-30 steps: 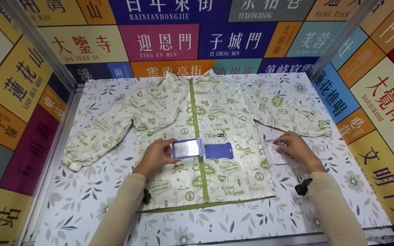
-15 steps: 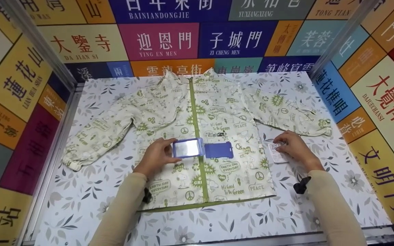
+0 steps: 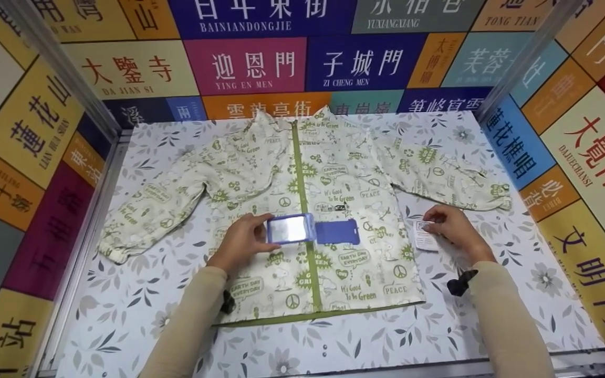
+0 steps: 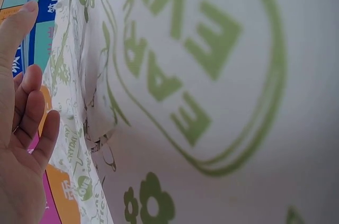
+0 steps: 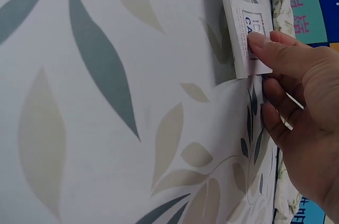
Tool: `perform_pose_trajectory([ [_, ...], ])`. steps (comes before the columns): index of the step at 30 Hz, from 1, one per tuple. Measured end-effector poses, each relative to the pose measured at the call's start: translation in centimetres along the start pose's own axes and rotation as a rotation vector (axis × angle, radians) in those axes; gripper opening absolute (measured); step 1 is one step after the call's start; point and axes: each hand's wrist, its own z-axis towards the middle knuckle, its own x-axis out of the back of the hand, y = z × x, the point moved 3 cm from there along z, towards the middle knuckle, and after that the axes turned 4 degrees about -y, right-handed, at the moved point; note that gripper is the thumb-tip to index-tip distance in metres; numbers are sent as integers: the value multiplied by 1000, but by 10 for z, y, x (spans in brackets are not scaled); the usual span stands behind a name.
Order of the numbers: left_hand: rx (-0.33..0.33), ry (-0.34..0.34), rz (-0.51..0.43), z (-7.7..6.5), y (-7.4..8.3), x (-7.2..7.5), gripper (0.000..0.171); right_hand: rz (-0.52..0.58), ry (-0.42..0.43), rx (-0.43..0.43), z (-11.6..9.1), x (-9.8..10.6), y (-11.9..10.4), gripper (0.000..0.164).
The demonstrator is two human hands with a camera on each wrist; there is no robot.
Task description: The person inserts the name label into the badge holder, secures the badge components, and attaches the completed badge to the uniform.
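Observation:
My left hand point(image 3: 239, 239) pinches the left end of a blue card holder point(image 3: 289, 229) with a clear, shiny window, over the middle of a jacket point(image 3: 281, 278). A flat blue panel point(image 3: 337, 231) extends right from it; whether they are joined is hard to tell. In the left wrist view my left hand point(image 4: 21, 144) shows thumb and bent fingers beside the printed fabric. My right hand point(image 3: 452, 228) pinches a white card point(image 3: 425, 236) just right of the jacket. Its printed face, partly under the thumb, shows in the right wrist view, where the card point(image 5: 246, 28) stands tilted above the tabletop.
The white-green jacket lies spread, its left-side sleeve point(image 3: 150, 215) and right-side sleeve point(image 3: 444, 173) stretched outward. Beneath is a leaf-patterned tabletop point(image 3: 187, 352). Colourful printed panels point(image 3: 252, 63) wall in the back and both sides, with metal posts point(image 3: 66, 68) at the corners.
Hardly anything differs. The right hand and its card have shifted very slightly; the left hand stays with the card holder, and the jacket lies as before.

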Motion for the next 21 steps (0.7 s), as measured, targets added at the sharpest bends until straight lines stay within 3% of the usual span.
perform_pose_trajectory([
  [7, 0, -4, 15, 0, 0, 0, 82, 1, 42, 46, 1, 0, 2, 20],
  [14, 5, -11, 16, -1, -1, -1, 82, 8, 23, -30, -1, 2, 2, 22],
  [18, 5, -6, 6, -1, 0, 0, 82, 14, 37, -94, 0, 9, -6, 26],
  [21, 13, -3, -12, -1, 0, 0, 82, 0, 56, -94, -1, 16, -15, 29],
])
